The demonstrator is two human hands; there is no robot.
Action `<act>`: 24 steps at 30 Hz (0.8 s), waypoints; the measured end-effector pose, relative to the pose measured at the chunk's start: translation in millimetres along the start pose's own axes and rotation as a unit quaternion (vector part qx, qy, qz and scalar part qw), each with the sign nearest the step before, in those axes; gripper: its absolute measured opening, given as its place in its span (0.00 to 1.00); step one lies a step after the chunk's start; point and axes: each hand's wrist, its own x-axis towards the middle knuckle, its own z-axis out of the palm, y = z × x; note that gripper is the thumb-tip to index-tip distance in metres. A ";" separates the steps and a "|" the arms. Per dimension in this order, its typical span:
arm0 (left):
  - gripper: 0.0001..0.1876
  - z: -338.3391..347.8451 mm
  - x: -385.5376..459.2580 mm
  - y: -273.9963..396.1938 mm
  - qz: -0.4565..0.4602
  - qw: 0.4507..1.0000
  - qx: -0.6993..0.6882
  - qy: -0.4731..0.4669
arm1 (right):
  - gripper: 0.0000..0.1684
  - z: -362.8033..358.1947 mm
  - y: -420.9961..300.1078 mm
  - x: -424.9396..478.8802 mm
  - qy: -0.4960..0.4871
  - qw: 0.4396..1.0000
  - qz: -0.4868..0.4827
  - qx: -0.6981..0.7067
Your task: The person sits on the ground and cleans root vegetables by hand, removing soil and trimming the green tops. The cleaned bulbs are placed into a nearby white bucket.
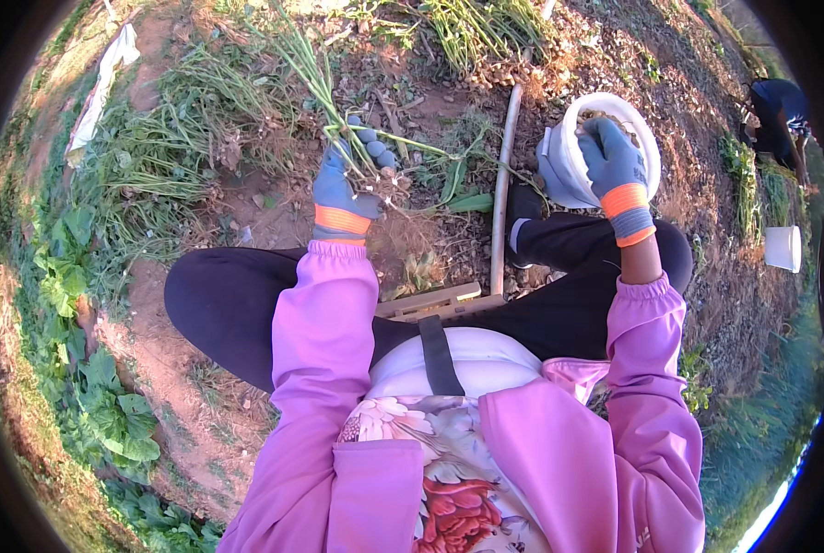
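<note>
My left hand (357, 173), in a grey-blue work glove with an orange cuff, grips a bunch of green peanut stems (319, 90) near their base. The roots (388, 188), with a few pale pods, hang below the fingers, and the stems point up and away. My right hand (609, 155), gloved alike, reaches over the rim into a white plastic bucket (650, 162) on the right. Light brown peanut pods (616, 124) show in the bucket beyond the glove. The right fingers bend downward, and I cannot tell whether something is between them.
A metal pole (505, 186) stretches away between my feet, beside a slatted piece (439, 303). Pulled plants (177, 138) lie on the left; a bundle with pods (495, 41) lies ahead. Another white bucket (782, 249) and a bent-over person (778, 117) are far right.
</note>
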 end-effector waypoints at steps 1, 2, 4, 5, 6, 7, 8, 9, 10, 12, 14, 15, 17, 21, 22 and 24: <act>0.17 -1.5 1.8 2.2 -0.023 0.996 -0.067 -0.057 | 0.18 -9.2 21.0 7.9 0.072 0.995 -0.019 -0.069; 0.18 -2.2 2.2 5.1 -0.030 0.992 -0.105 -0.058 | 0.22 -20.4 34.1 12.2 0.100 0.991 0.008 -0.092; 0.17 1.2 0.9 6.7 -0.031 0.992 -0.120 -0.020 | 0.27 -31.9 37.0 17.0 0.119 0.987 0.054 -0.093; 0.17 3.3 0.9 6.9 -0.032 0.991 -0.127 -0.002 | 0.28 -34.5 35.5 18.0 0.111 0.988 0.073 -0.073; 0.17 4.2 3.7 4.4 -0.029 0.991 -0.131 0.005 | 0.28 -28.8 45.4 14.6 0.121 0.991 0.020 -0.063; 0.17 4.4 4.5 3.5 -0.026 0.992 -0.123 -0.003 | 0.27 -21.4 46.7 12.3 0.086 0.996 0.007 -0.032; 0.17 4.7 4.6 2.7 -0.024 0.993 -0.114 -0.012 | 0.26 -10.2 47.0 8.6 0.039 0.999 0.006 0.010; 0.17 3.2 4.7 2.5 -0.020 0.994 -0.106 -0.020 | 0.24 -1.0 43.1 5.9 -0.009 0.999 0.004 0.051; 0.17 -0.3 3.3 6.2 -0.019 0.994 -0.106 -0.023 | 0.24 3.9 25.8 2.5 -0.017 0.998 -0.018 0.058; 0.17 -2.9 3.1 7.3 -0.020 0.992 -0.120 -0.024 | 0.23 9.7 10.5 -5.4 -0.016 0.994 -0.096 0.053; 0.18 4.2 8.1 12.6 -0.050 0.989 -0.123 -0.058 | 0.20 9.4 1.1 -9.6 -0.083 0.991 -0.089 0.049; 0.19 0.3 11.2 15.7 -0.040 0.995 -0.076 -0.048 | 0.18 10.7 -2.0 -11.1 -0.113 0.987 -0.093 0.061; 0.19 -2.0 17.2 24.4 -0.046 0.997 -0.051 -0.025 | 0.17 11.0 -5.5 -13.9 -0.152 0.980 -0.108 0.068; 0.18 17.9 36.4 64.0 0.002 0.996 0.071 0.051 | 0.16 9.5 -14.4 -17.6 -0.167 0.977 -0.116 0.059; 0.18 22.5 46.4 79.8 0.017 0.997 0.056 0.054 | 0.16 11.2 -13.3 -17.4 -0.171 0.975 -0.125 0.065; 0.14 29.8 70.9 119.4 0.084 0.985 0.128 0.081 | 0.17 14.0 -7.1 -18.8 -0.177 0.972 -0.135 0.073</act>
